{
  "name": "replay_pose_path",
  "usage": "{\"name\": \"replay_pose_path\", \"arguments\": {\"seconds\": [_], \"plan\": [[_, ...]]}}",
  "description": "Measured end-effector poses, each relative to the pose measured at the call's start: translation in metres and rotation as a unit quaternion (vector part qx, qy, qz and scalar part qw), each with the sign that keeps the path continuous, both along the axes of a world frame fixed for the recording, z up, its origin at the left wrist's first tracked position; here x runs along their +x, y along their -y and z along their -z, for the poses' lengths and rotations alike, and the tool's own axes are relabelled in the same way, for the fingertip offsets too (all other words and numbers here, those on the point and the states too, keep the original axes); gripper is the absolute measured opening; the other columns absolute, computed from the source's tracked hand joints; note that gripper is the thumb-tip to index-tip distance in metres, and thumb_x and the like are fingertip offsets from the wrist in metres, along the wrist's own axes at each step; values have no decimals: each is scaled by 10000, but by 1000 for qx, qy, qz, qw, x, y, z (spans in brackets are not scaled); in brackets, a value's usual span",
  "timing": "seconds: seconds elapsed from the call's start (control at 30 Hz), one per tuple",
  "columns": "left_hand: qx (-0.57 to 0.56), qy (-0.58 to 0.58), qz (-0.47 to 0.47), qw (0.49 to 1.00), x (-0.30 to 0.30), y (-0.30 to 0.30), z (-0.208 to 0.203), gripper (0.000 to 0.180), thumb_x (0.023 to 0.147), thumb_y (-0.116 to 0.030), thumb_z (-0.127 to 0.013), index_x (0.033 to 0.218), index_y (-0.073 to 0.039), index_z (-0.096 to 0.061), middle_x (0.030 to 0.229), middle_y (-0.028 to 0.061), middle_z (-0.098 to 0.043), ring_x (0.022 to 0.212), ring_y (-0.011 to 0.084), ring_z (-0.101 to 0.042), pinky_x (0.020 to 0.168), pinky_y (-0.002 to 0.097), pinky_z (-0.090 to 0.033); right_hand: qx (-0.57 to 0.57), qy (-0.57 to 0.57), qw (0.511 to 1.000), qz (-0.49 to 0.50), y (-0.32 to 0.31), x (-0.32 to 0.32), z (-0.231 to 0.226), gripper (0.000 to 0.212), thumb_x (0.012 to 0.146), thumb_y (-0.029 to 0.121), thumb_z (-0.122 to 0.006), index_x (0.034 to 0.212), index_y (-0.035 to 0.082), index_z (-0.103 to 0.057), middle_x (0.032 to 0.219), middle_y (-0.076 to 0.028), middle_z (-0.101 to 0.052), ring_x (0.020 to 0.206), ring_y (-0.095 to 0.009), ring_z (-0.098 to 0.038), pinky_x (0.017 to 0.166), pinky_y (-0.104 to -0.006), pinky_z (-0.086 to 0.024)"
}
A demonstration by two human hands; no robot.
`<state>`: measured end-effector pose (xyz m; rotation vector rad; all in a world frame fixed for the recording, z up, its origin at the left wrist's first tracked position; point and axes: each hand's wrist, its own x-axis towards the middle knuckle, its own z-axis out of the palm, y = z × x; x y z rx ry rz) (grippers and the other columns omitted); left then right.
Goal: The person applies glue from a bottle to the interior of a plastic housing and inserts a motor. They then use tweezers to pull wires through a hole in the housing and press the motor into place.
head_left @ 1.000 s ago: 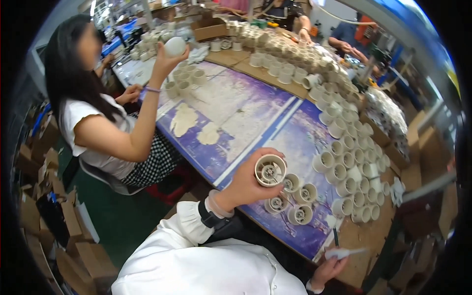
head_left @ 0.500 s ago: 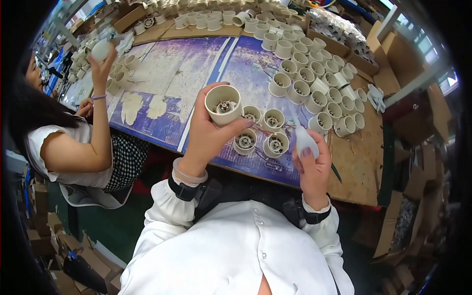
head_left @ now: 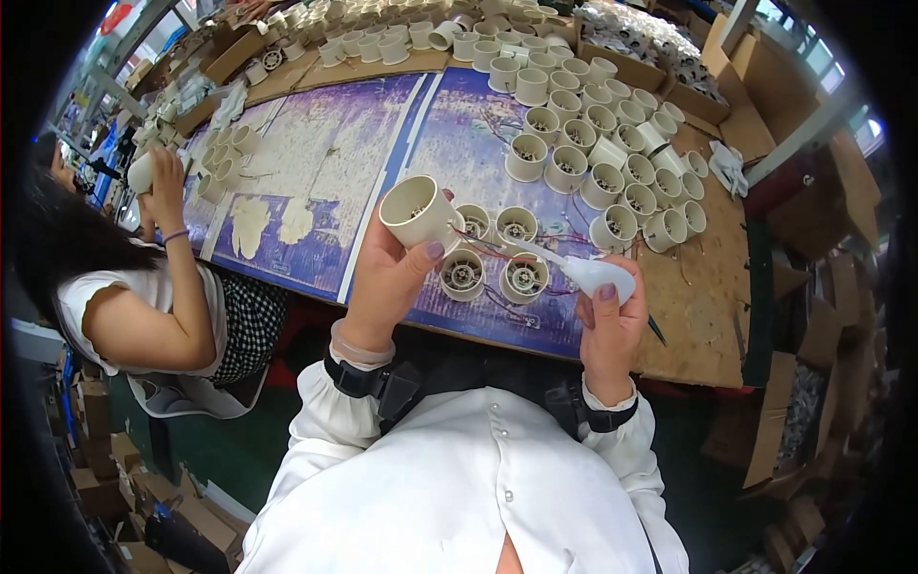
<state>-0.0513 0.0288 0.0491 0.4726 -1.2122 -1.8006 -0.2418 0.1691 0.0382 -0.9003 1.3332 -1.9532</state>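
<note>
My left hand [head_left: 381, 292] is wrapped round a cream cylindrical housing [head_left: 409, 226], lifted off the table and tilted, with metal parts visible inside and thin wires at its lower right side. In my right hand [head_left: 612, 335] is a white translucent squeeze bottle [head_left: 604, 276]. Its long thin nozzle [head_left: 537, 250] points left toward the housing's wired side, with a gap between them. Beneath and between my hands, several similar housings [head_left: 463, 275] stand upright in a cluster, their round inner parts facing up and coloured wires beside them.
Rows of cream housings [head_left: 566, 169] fill the table's right and far side. A slim dark tool [head_left: 656, 330] lies near the front edge. At the left a co-worker [head_left: 143, 306] holds a white rounded piece [head_left: 141, 174]. Cardboard boxes [head_left: 695, 100] stand at the far right.
The housing in my left hand has tipped over from nearly upright. The bottle has swung from nozzle-up to nozzle-left. The co-worker's hand and white piece have lowered.
</note>
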Motion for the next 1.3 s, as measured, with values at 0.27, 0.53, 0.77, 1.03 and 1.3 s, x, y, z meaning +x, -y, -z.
{"name": "replay_pose_path", "arguments": {"seconds": [0.27, 0.53, 0.77, 1.03, 1.3], "plan": [[-2, -21, 1, 1000, -3, -1, 12, 654, 853, -170, -685, 1381, -31, -324, 1367, 169, -440, 1142, 223, -525, 933, 337, -461, 4, -69, 997, 30, 3, 4, -8, 255, 929, 236, -607, 1078, 52, -514, 837, 13, -541, 663, -36, -426, 590, -180, -350], [-14, -16, -12, 1000, -2, -5, 10, 663, 843, -158, -693, 1379, -26, -325, 1365, 171, -444, 1126, 217, -530, 935, 333, -460, -2, -103, 995, 18, 0, 4, -6, 281, 884, 189, -680, 1057, 25, -532, 920, -15, -569, 761, -55, -495, 657, -187, -413], [-20, -2, -16, 1000, 0, -5, 8, 699, 818, -155, -720, 1379, -22, -325, 1342, 164, -473, 1106, 213, -537, 927, 323, -456, 0, -125, 992, 15, 1, 6, -3, 271, 879, 170, -683, 1052, 20, -536, 921, -17, -573, 765, -60, -502, 660, -191, -418], [-104, 75, -51, 990, 0, -8, 4, 712, 740, -34, -769, 1324, -36, -361, 1239, 93, -514, 1131, 179, -529, 966, 322, -443, 7, -138, 990, 3, -1, 4, -4, 274, 872, 166, -689, 1052, 21, -541, 915, -16, -572, 759, -60, -500, 662, -194, -418], [-226, 143, -39, 963, 4, -12, 13, 726, 706, 23, -778, 1308, -33, -375, 1303, 121, -478, 1171, 197, -512, 996, 325, -424, 53, -167, 985, 4, -12, -3, 0, 260, 902, 233, -633, 1047, 42, -533, 902, -1, -556, 759, -60, -462, 692, -198, -378]]}}
